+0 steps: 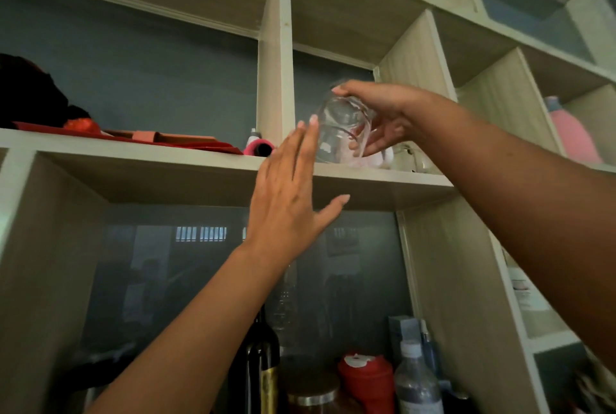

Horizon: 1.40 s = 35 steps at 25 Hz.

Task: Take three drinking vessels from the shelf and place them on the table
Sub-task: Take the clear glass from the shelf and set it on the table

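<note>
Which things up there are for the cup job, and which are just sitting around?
For the job:
- clear glass, tilted, held in the right hand
- left hand, open, reaching up towards it
- glass mug on the shelf, behind the right hand

Just sitting around:
- pink bottle
- dark wine bottle
- red container
- red papers

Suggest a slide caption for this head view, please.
Right hand tilts a clear glass off the shelf; open left hand reaches.
</note>
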Tool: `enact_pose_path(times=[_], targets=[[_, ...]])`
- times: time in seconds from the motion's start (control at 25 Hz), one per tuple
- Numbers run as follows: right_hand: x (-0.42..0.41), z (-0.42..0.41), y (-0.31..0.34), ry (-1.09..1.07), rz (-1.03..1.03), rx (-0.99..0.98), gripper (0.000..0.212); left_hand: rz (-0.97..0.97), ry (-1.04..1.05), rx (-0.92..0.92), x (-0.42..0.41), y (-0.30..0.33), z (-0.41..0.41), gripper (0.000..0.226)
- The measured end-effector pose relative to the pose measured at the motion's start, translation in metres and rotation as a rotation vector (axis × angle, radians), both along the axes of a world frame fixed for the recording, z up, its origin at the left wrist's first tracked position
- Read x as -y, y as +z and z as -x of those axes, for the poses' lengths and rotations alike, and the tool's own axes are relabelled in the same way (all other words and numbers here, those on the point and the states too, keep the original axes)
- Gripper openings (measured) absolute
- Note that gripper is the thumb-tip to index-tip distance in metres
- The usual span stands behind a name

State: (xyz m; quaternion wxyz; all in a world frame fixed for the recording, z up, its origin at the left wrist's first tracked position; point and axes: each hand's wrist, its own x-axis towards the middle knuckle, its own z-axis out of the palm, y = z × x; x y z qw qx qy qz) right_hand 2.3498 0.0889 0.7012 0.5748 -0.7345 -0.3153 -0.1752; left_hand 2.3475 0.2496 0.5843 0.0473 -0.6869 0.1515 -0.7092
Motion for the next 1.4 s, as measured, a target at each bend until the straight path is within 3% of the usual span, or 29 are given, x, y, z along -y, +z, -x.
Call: enact_pose_path(times=[0.24,0.36,0.52,0.76,0.88,1.0,1.08,1.32,1.4], targets=[[0.019,0.023,-0.047,0.371,-0.298,-0.131,0.032,0.132,-0.372,-0.02,0.038,0.009,0.018,0.111],[0.027,0.018,-0.07,0.581,-0.386,-0.21,0.054,0.144,-0.465,-0.047,0.05,0.004,0.025,0.11],[0.036,0.007,-0.108,0.716,-0.454,-0.355,0.044,0.153,-0.548,-0.177,0.059,-0.014,0.037,0.119],[0.07,-0.012,-0.193,0.523,-0.2,-0.493,0.069,0.217,-0.64,-0.523,0.063,-0.057,0.038,0.134],[0.102,0.004,-0.234,0.273,-0.134,-0.281,0.064,0.26,-0.644,-0.764,0.064,-0.075,0.032,0.129],[0.108,0.023,-0.269,0.003,0.073,-0.002,0.103,0.299,-0.662,-0.977,0.066,-0.094,0.024,0.126],[0.102,0.026,-0.291,-0.069,0.143,0.052,0.111,0.313,-0.656,-1.106,0.076,-0.11,0.021,0.125],[0.1,0.027,-0.352,-0.099,0.0,-0.035,0.109,0.281,-0.703,-1.323,0.103,-0.161,0.014,0.125],[0.109,0.035,-0.379,-0.12,-0.063,-0.065,0.097,0.248,-0.722,-1.381,0.118,-0.183,0.018,0.125]])
